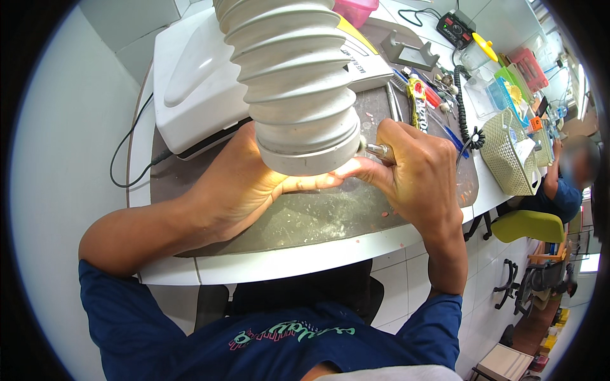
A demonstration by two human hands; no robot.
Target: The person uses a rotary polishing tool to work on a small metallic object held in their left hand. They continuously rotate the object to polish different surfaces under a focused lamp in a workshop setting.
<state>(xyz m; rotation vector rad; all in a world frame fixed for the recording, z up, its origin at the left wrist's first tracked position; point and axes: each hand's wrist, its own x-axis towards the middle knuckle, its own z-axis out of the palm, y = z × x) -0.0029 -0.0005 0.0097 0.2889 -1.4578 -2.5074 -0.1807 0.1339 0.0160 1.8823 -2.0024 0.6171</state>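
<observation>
A white ribbed extraction hose (292, 89) hangs over the grey work mat (305, 228), hiding part of what my hands are working on. My left hand (236, 181) is under the hose's rim, with its visible fingers reaching toward my right thumb; anything pinched there is hidden. My right hand (413, 178) is curled around a metal rotary handpiece (380, 151), its thumb meeting the left fingertips below the hose. Light falls on both hands, and pale dust and small pink bits lie on the mat.
A white machine (194, 82) sits back left. Rightward are a metal stand (406, 53), scattered tools (432, 95), a black control box (454, 28) and a mesh basket (499, 162). A co-worker (553, 203) sits at the right near a green chair (527, 225).
</observation>
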